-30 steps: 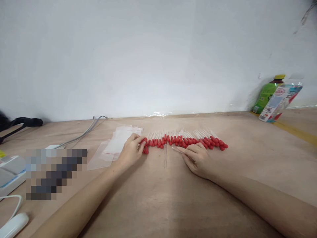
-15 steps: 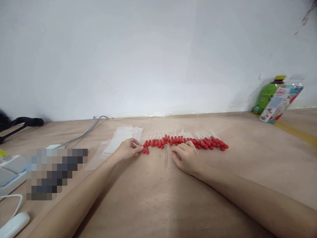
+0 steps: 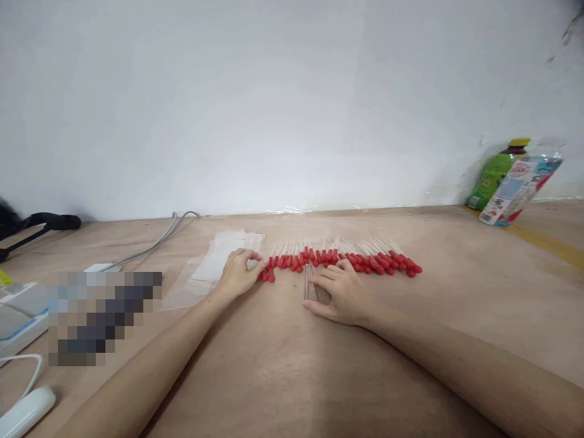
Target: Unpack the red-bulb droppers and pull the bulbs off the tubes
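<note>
Several droppers with red rubber bulbs (image 3: 385, 261) and slender pale tubes lie in a row across the table. The thumb and forefinger of my left hand (image 3: 241, 272) are pinched at the bulb of a dropper at the row's left end. Two more bulbs lie just below those fingertips. In front of the middle of the row are a few thin, clear-looking rods (image 3: 306, 286), pointing towards me. Over their right side rests my right hand (image 3: 340, 292), thumb and fingers apart, the tips touching or very near the rods.
Clear plastic bags (image 3: 214, 261) lie left of the row. Farther left are a grey cable (image 3: 159, 240), a white power strip (image 3: 22, 316), a blurred-out item (image 3: 104, 319) and a white rounded object (image 3: 30, 410). A green bottle (image 3: 495, 173) and a clear bottle (image 3: 520, 188) stand by the wall.
My left hand has shifted slightly up and right to the row's end bulb. My right hand has spread its thumb and fingers and moved slightly left over the rods.
</note>
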A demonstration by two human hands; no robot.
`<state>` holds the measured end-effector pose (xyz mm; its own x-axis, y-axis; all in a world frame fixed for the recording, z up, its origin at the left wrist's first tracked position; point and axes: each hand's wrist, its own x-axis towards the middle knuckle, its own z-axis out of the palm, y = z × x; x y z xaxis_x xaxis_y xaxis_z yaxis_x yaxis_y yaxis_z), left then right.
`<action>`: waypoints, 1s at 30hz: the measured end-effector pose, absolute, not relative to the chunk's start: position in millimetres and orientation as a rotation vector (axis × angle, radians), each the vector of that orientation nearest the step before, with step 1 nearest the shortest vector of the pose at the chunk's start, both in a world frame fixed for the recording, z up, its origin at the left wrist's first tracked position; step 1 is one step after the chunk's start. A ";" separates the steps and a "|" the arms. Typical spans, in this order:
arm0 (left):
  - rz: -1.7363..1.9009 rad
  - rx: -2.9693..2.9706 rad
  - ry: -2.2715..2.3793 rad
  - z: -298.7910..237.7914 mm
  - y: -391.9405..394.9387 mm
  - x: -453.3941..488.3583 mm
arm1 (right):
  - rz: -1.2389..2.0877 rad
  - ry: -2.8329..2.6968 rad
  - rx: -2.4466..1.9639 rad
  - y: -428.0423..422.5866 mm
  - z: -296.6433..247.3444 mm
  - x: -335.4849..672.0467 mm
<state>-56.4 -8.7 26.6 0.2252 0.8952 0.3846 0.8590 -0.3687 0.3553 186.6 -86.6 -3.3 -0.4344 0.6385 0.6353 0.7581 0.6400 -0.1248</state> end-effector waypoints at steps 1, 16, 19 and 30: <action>0.850 2.438 1.731 24.7 -8.9 -54.8 | -0.221 -2.208 -1.081 -86.7 -2.7 186.8; 0.923 2.414 1.782 4.8 3.4 -52.0 | -0.199 -2.131 -1.068 -92.8 -6.8 195.9; 1.010 2.369 1.814 3.1 6.1 -52.1 | -0.228 -2.090 -1.069 -96.7 -7.2 201.7; 1.294 2.555 1.515 18.8 -34.2 -30.7 | -0.293 -1.916 -1.111 -105.3 -11.0 224.4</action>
